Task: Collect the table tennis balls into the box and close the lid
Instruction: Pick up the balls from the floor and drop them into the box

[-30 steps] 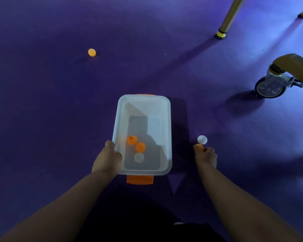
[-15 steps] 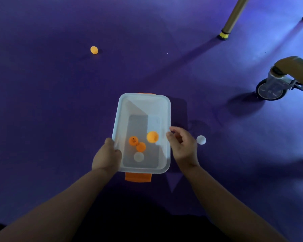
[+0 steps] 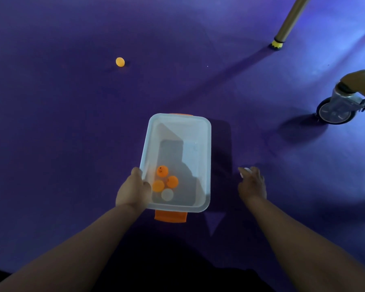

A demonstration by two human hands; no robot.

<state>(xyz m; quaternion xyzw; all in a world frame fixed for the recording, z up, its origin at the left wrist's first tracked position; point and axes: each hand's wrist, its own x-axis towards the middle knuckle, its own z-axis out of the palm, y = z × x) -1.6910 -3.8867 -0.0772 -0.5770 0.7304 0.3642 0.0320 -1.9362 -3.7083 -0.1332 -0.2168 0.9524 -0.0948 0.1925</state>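
A clear plastic box (image 3: 207, 144) with orange latches (image 3: 170, 216) stands open on the purple floor. Three orange balls (image 3: 162, 171) and one white ball (image 3: 167, 194) lie in its near end. My left hand (image 3: 133, 192) grips the box's left rim near the front corner. To the right of the box, my right hand (image 3: 252, 185) is down on the floor. Its fingers curl round a white ball (image 3: 244, 171), which is mostly hidden. Another orange ball (image 3: 120, 61) lies far off at the upper left. No lid is in view.
A caster wheel (image 3: 333, 111) on a tan frame stands at the right edge. A metal leg with a yellow foot (image 3: 278, 43) stands at the upper right. Purple floor stretches all round the box.
My right hand dropped an orange ball into the box, then moved back right and came down on the white ball on the floor. The left hand kept its hold on the rim.
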